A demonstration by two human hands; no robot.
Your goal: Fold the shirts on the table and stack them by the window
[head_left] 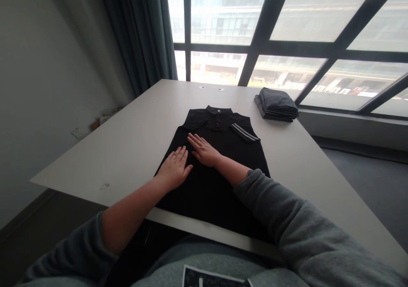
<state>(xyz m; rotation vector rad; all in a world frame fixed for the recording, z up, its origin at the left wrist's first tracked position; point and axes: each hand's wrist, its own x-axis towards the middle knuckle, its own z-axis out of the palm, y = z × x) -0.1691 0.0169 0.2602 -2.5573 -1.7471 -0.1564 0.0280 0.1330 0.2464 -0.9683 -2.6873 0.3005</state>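
A black polo shirt (216, 185) lies spread on the white table, its collar toward the window and its hem by the near edge. Both short sleeves are folded in over the front; the one on the right shows a cuff with pale stripes. My left hand (174, 168) rests flat at the shirt's left side, fingers stretched out. Just above and to the right of it, my right hand (204, 150) also lies flat on the chest area, fingers extended. Neither hand grips anything.
A stack of folded dark garments (276, 104) sits at the table's far right. The white table (127, 151) has small round fittings near its back edge. Behind it are a large window with dark frames and a dark curtain (140, 32); a wall outlet (76, 133) is at left.
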